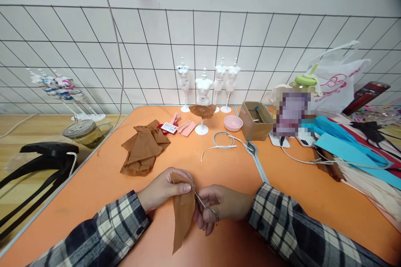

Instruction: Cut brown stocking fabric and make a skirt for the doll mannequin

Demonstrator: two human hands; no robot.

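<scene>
Pinched between the thumb and fingers of my left hand (pixel 171 190) is a strip of brown crepe paper (pixel 182 221), its lower end hanging toward the table's front. My right hand (pixel 216 204) grips a pair of scissors (pixel 200 201) by the handles, with the blades pointing up and left at the paper's right edge. Part of the blades is hidden by the paper and fingers. Beyond my left hand lies a crumpled pile of brown crepe paper (pixel 145 150). Farther back, a small white dress-form stand (pixel 203 87) wears a ruffled brown skirt (pixel 202 111).
Behind it stand several more white dress forms (pixel 232 76). A pink bowl (pixel 233 123), a cardboard box (pixel 257 120) and a coiled white cable (pixel 223 139) lie to the right. Blue paper sheets (pixel 354 154) fill the right side. A black stand (pixel 46 162) is at left.
</scene>
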